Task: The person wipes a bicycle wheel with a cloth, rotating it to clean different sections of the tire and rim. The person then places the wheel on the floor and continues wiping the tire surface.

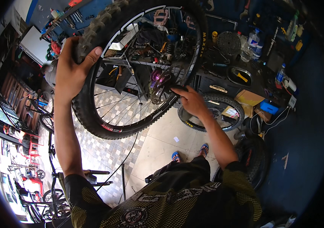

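A bicycle wheel with a black knobby tyre is held up in front of me, tilted. My left hand is closed round the tyre on its left side, thumb over the tread toward the rim. At the wheel's middle are a purple hub and a metal disc brake rotor. My right hand is beside the rotor at the wheel's lower right, fingers closed by a small dark piece that I cannot make out. Part of that hand's grip is hidden.
Behind the wheel runs a cluttered workbench with a black tray, a cassette and bottles. Another wheel leans against the bench front. A cardboard box and white cables lie at right. Bicycles stand at left.
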### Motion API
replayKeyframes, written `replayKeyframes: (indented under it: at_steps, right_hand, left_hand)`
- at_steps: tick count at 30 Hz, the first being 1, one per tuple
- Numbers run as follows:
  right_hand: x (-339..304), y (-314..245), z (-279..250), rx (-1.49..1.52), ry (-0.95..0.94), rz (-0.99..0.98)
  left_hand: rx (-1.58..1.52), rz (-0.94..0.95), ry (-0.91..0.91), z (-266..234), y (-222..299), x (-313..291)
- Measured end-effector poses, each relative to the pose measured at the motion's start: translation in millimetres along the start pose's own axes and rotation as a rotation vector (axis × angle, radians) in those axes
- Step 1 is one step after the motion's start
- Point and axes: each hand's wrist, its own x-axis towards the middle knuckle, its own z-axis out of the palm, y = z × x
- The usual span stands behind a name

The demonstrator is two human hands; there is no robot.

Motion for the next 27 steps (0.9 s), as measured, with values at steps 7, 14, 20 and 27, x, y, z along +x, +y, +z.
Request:
replayKeyframes:
  at_steps: [7,14,20,27]
  right_hand:
    - [-58.3,34.1,-18.1,0.1,0.114,0.04]
    - [-173.5,128.4,3.3,-0.175,0.026,0.4]
    - [-236.1,188.4,-53.1,-0.133,-0.156,0.644]
    - [-162.8,213.8,-206.3,-0.558,0.39,0.536]
  left_hand:
    - [0.019,-0.043,0.076,-12.3,-29.6,-25.1]
    - [0.088,-0.103,0.102,-51.0,-41.0,-106.1]
    - [0.022,-0.211,-0.192,1.5,-68.6,-154.3]
    - [0.27,-0.34,-0.369,123.0,-155.7,-229.8]
